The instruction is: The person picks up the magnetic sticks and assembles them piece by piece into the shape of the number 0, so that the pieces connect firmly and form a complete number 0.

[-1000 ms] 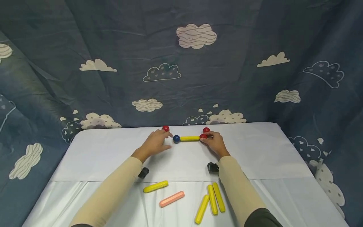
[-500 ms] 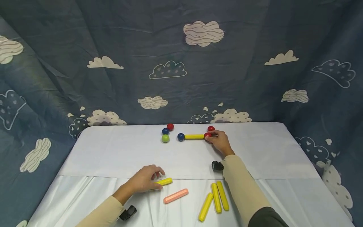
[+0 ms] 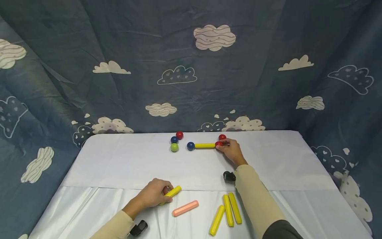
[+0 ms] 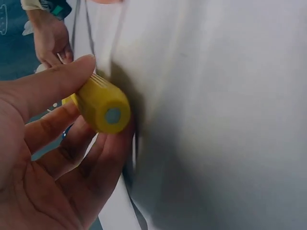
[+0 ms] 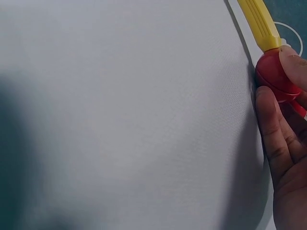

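My left hand [image 3: 154,193] pinches a yellow stick [image 3: 173,191] between thumb and fingers near the table's front. In the left wrist view the stick [image 4: 103,103] shows a round grey end, with the left hand [image 4: 53,143] around it. At the back, my right hand [image 3: 233,153] grips a red ball [image 3: 219,144] joined to another yellow stick [image 3: 205,145], whose left end meets a blue ball [image 3: 190,146]. The right wrist view shows the red ball [image 5: 274,74] against the stick [image 5: 260,21], held by the right hand's [image 5: 288,129] thumb and fingers.
Another red ball [image 3: 222,136] lies just behind the right hand. Left of the joined stick are red [image 3: 179,135], blue [image 3: 174,140] and green [image 3: 174,147] balls. A pink stick [image 3: 185,208] and several yellow sticks [image 3: 217,220] lie in front; patterned cloth [image 3: 238,89] hangs behind.
My left hand has come from beside the blue ball at the back to the front left and taken hold of a yellow stick, now tilted more. The right hand keeps its grip on the red ball.
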Available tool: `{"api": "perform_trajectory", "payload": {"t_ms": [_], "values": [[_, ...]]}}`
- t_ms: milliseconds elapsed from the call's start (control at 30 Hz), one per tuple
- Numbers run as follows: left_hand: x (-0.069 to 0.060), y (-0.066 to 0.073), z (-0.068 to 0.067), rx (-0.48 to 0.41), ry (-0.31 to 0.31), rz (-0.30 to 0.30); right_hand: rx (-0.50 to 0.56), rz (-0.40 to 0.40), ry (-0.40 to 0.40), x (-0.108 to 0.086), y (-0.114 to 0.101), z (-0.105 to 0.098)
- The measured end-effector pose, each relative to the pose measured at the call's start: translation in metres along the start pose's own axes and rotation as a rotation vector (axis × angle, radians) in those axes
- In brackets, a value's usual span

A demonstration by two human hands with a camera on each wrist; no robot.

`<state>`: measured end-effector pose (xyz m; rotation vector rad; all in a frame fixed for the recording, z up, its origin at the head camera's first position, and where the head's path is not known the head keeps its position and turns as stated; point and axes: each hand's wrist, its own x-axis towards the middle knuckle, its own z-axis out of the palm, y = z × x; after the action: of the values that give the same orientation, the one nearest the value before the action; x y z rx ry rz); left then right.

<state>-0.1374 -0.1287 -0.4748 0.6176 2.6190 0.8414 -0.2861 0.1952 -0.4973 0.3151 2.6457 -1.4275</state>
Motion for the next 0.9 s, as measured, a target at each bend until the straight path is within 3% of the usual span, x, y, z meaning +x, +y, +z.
{"api": "perform_trajectory", "payload": {"t_ms": [200, 400, 600, 900], "values": [[0.009, 0.001, -0.003, -0.192, 0.006, -0.028, 0.008, -0.023, -0.001, -0.002, -0.005, 0.000], [0.031, 0.008, -0.003, -0.481, 0.007, -0.187, -0.005, -0.015, 0.009, 0.000, -0.002, 0.000], [0.057, 0.015, 0.002, -0.648, 0.024, -0.309, -0.006, -0.016, 0.003, -0.001, 0.001, -0.001], [0.092, 0.012, 0.008, -0.864, 0.070, -0.361, -0.013, -0.030, 0.007, -0.001, 0.001, 0.000]]}}
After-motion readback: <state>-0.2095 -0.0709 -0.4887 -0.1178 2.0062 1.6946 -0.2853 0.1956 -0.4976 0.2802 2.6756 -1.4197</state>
